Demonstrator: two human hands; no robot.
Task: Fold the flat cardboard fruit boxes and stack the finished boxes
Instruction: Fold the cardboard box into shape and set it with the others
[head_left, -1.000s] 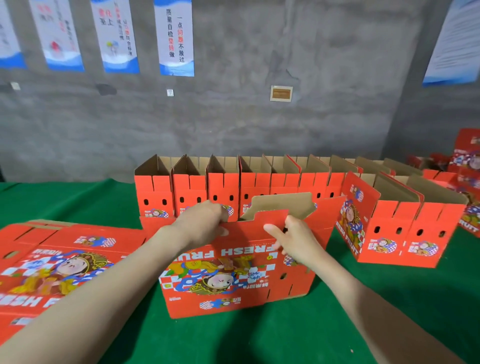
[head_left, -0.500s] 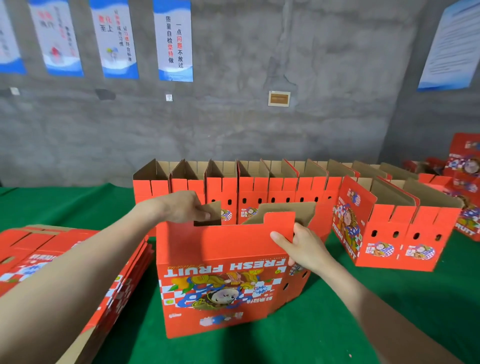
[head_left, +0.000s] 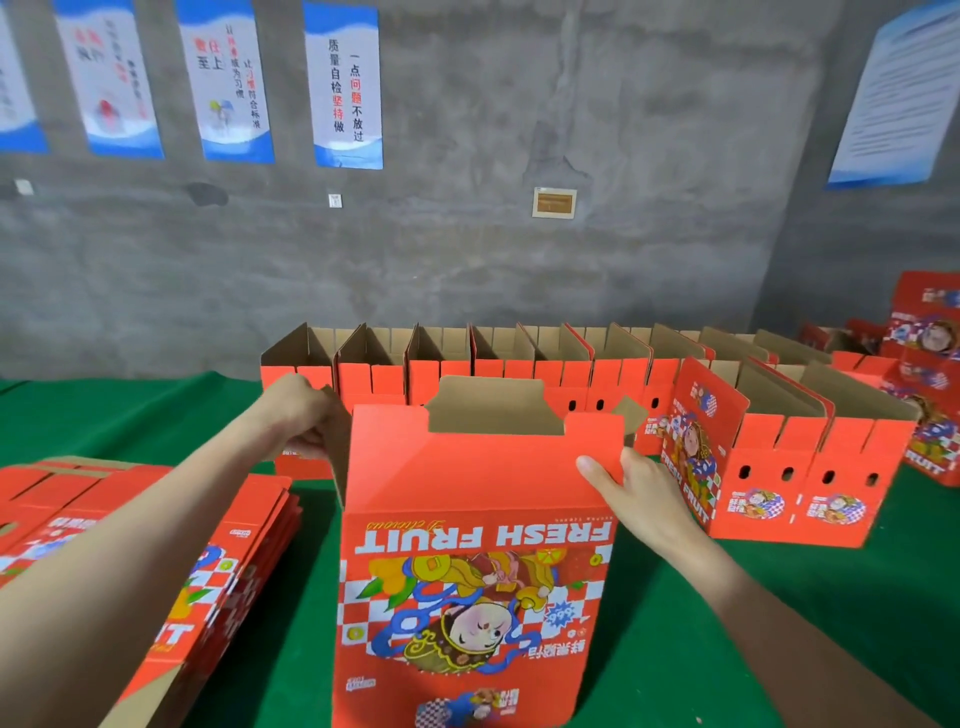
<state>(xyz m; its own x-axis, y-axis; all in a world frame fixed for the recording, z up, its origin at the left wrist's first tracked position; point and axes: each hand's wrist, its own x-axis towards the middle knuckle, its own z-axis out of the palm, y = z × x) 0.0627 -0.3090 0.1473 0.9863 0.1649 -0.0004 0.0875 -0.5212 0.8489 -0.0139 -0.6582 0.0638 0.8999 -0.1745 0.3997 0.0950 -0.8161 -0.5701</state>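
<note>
Right hand: yours pinches the upper right edge of the upright box, thumb on the red front panel and fingers tucked behind the edge.
Left hand: curled round the brown side flap at the box's upper left corner.
Upright box: it stands on the bench between your two hands. Its print is upside down to you and its upper flaps are raised, with none folded in.
Step in hand: by the look of it, you have the sleeve squared open, and the flaps at the upward end come next.
Flat stack: it lies below your left hand, partly under that forearm, as a pile of unfolded boxes on the bench. Several layers show at its edge, so plenty is left to fold.
Angled boxes: just beyond your right hand, a few folded ones stand side by side with open tops.
Finished row: past both hands, a line of folded boxes stands pressed close along the back of the bench.
Far pile: well out past your right hand, more red boxes sit one on another, too blurred to count.
Progress: roughly midway, judging by the many boxes folded against the thick stack waiting.
</note>
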